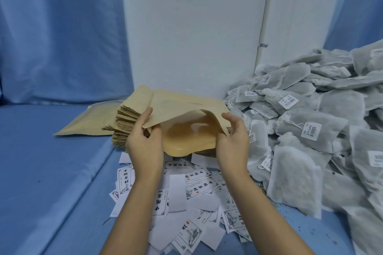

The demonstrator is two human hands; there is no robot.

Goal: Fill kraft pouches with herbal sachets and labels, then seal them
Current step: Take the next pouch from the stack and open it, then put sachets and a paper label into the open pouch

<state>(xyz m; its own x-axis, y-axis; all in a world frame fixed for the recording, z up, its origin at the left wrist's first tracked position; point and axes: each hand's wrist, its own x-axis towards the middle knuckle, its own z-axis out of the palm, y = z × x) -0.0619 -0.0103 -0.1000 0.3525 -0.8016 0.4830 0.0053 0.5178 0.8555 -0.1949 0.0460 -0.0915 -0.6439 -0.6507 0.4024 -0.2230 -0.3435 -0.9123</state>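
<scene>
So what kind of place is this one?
Likely a makeshift hand-packing spot: pouch stack, sachet heap, loose labels on blue sheeting. The left hand and right hand hold a pouch open.

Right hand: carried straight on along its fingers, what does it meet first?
The right hand pinches the open pouch, so that comes first; past it, probably the pouch stack, depth unclear.

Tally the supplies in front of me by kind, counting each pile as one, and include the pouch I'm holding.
Open kraft pouch, held by left hand and right hand: 1
Stack of kraft pouches: 1
Flat kraft pack: 1
Heap of sachets: 1
Scatter of labels: 1
Total: 5
</scene>
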